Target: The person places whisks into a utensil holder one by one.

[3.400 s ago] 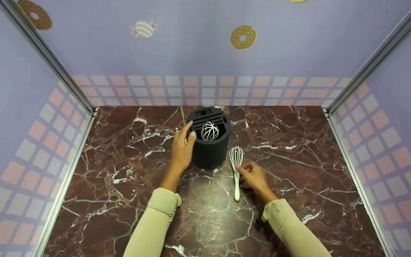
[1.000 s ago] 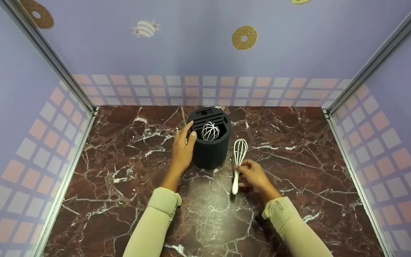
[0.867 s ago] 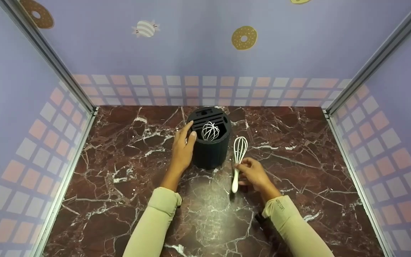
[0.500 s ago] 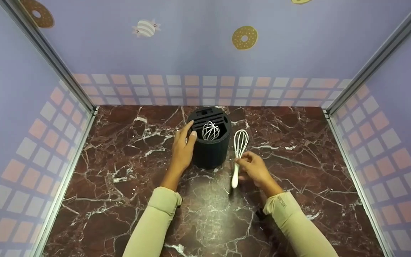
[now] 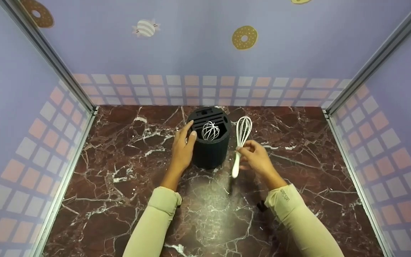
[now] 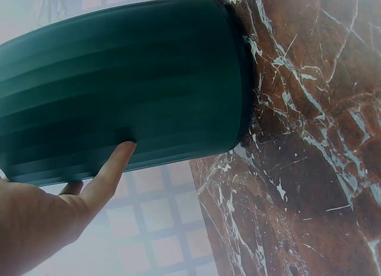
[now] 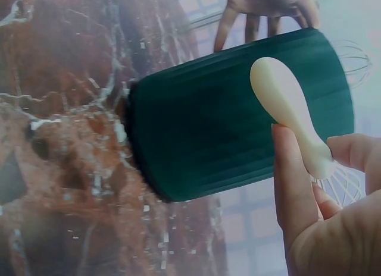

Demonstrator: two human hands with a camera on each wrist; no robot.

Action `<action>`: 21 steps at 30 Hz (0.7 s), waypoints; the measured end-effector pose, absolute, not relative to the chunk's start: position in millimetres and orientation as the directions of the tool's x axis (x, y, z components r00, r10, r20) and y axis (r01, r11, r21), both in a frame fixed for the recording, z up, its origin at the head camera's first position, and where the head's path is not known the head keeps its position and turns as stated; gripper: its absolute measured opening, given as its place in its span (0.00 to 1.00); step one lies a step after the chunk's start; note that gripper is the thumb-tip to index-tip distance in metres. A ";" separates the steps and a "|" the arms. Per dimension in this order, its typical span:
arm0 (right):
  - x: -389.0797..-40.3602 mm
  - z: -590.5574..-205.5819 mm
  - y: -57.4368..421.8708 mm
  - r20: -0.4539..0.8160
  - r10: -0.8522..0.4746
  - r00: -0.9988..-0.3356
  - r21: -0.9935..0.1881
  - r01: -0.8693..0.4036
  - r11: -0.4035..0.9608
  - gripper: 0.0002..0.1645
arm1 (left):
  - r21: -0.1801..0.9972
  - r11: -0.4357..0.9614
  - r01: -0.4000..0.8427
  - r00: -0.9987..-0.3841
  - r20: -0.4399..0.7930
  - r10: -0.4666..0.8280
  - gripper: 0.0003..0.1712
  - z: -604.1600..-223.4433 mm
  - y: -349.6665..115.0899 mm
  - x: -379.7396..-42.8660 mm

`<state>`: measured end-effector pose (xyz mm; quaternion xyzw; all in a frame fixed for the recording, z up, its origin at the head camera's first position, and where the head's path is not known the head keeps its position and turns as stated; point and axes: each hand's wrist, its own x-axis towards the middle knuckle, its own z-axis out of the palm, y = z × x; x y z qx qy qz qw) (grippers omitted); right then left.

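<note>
A dark round utensil holder (image 5: 209, 155) with slots in its top stands upright on the marbled surface. The wire head of one whisk (image 5: 210, 131) pokes out of its large front opening. My left hand (image 5: 183, 150) rests against the holder's left side, thumb and fingers near the rim; in the left wrist view a fingertip (image 6: 127, 146) touches the ribbed wall. To the right of the holder, my right hand (image 5: 257, 157) pinches a second whisk (image 5: 236, 166) near the top of its pale handle, wires upward and tilted slightly right. That whisk is raised off the surface, apart from the holder.
Dark red marbled tabletop (image 5: 126, 210) spreads around the holder. A patterned back wall (image 5: 162, 53) rises close behind it, and side walls with metal corner rails (image 5: 373, 57) enclose the left and right.
My right hand has lifted the second whisk from the tabletop and moved it up and away from me, beside the holder's rim. My left hand and the holder have stayed in place.
</note>
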<state>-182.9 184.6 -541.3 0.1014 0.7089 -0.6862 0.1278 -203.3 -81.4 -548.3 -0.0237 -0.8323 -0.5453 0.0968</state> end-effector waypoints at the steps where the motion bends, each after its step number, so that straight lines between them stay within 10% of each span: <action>1: -184.0 -538.3 184.5 -0.317 -0.031 -0.948 -0.948 0.316 0.032 0.17 | 0.902 0.406 0.145 -0.980 0.186 -0.065 0.27 -548.2 -81.6 -203.2; 21: -201.4 -484.9 172.9 -0.173 -0.021 -0.985 -0.985 0.173 0.000 0.16 | 0.900 0.408 0.154 -0.978 0.197 -0.064 0.28 -547.8 -80.8 -203.7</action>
